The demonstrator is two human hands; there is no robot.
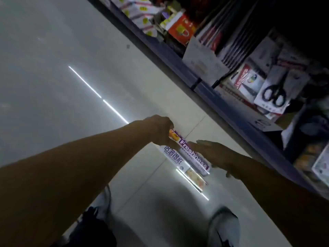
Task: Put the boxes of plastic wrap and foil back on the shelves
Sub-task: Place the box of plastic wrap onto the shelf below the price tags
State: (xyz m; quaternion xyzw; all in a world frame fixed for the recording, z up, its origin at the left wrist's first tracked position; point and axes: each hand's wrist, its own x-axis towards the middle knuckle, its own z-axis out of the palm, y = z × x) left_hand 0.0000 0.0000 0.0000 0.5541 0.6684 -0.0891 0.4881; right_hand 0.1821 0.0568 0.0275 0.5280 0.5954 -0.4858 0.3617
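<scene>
A pale glossy tiled floor (74,72) reflects long white light strips. On the dark blue metal shelf (179,63) stand a black-handled pair of scissors on a white card (275,93), an orange-red carton (183,30) and, perhaps, flat dark packets.

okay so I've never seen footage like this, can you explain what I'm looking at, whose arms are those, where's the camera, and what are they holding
There is only one picture, taken by a wide-angle camera worn on a person's head, looking down and tilted, so the floor seems slanted. The two bare arms belong to that person. Their knees show at the bottom, so they seem to be crouching. The left hand grips one end of a long purple box marked "Freshness". The right hand lies flat along its other side. A second white box sits right beside it. Whether the boxes rest on the floor or are lifted, I cannot tell. On the right runs a store shelf with packaged goods, including scissors.
</scene>
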